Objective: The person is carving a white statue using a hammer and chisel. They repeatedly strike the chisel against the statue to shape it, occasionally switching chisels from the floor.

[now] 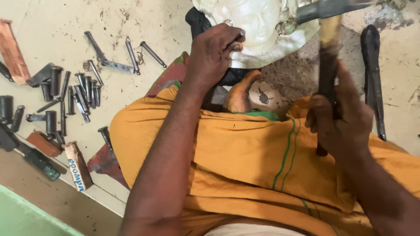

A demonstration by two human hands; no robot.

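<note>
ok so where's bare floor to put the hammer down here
Bare floor lies at top left, bordered by the copper-coloured strip and the scattered punches. A smaller patch sits right of the long dark tool. It is crowded around the punches at left and between the left hand, the pale casting and the hammer.

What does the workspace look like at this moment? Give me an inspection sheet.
Surface: pale, scuffed floor.
Job's things: pale embossed metal plate with raised relief; small punch; hammer, wooden handle, dark head.
Clutter: heap of dark metal punches on the floor at left; long dark tool at right.
Hands: left hand holds the punch on the plate; right hand grips the hammer.
Cables: nothing seen.
Surroundings: orange cloth over the lap; green edge.
</note>
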